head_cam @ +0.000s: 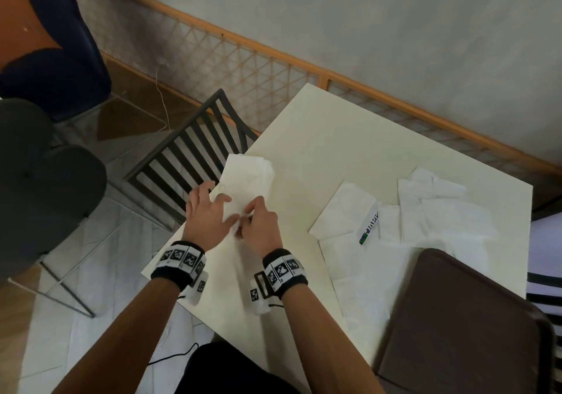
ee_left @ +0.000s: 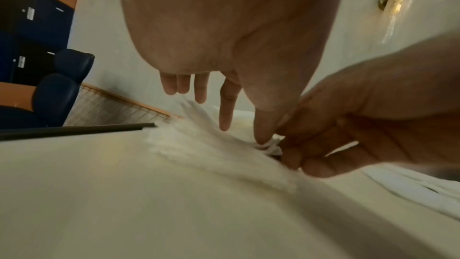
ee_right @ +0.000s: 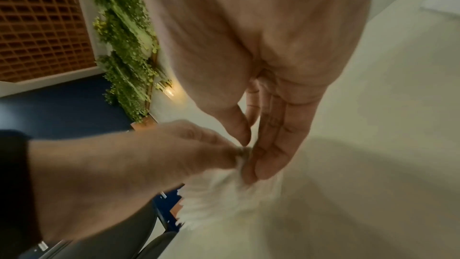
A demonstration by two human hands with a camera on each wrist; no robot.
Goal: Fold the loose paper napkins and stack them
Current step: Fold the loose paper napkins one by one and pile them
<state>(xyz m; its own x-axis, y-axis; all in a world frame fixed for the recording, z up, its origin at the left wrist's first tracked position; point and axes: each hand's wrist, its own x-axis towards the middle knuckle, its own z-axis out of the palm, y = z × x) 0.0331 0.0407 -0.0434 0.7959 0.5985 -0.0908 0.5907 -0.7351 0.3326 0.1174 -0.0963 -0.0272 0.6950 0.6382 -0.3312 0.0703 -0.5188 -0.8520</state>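
A folded white paper napkin (head_cam: 249, 177) lies at the left edge of the cream table (head_cam: 319, 138), overhanging it slightly. My left hand (head_cam: 219, 208) rests on the napkin's near end with fingers spread and straight. My right hand (head_cam: 249, 220) pinches the napkin's near corner between thumb and fingers, right beside the left thumb. The left wrist view shows the left hand (ee_left: 224, 105) pointing down onto the napkin (ee_left: 199, 145), with the right hand (ee_left: 323, 141) gripping its edge. In the right wrist view the right hand (ee_right: 251, 155) holds the crumpled corner of the napkin (ee_right: 224, 200) against the left hand (ee_right: 174, 155).
Several loose unfolded napkins (head_cam: 425, 211) lie spread over the table's right side, with a printed white paper band (head_cam: 369, 224) on them. A dark brown chair back (head_cam: 456, 317) stands at the near right. A slatted metal chair (head_cam: 188, 156) sits just beyond the table's left edge.
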